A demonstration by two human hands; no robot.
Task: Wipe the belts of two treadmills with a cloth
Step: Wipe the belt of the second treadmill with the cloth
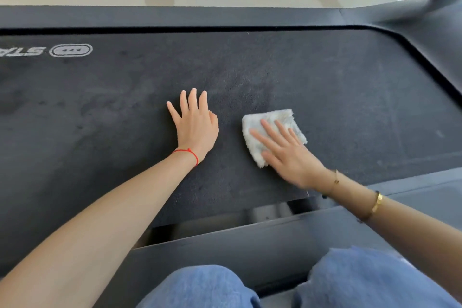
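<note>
I see my left hand flat, fingers spread, on the belt; right hand, slightly blurred, seemingly presses the cloth with straight fingers.

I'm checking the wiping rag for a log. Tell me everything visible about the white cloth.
The white cloth looks like fluffy terry, folded into a rough square pad with fuzzy edges. It lies flat on the dark treadmill belt. The right hand presses on it with straight fingers, covering its near corner. The left hand rests apart on the belt.
</note>
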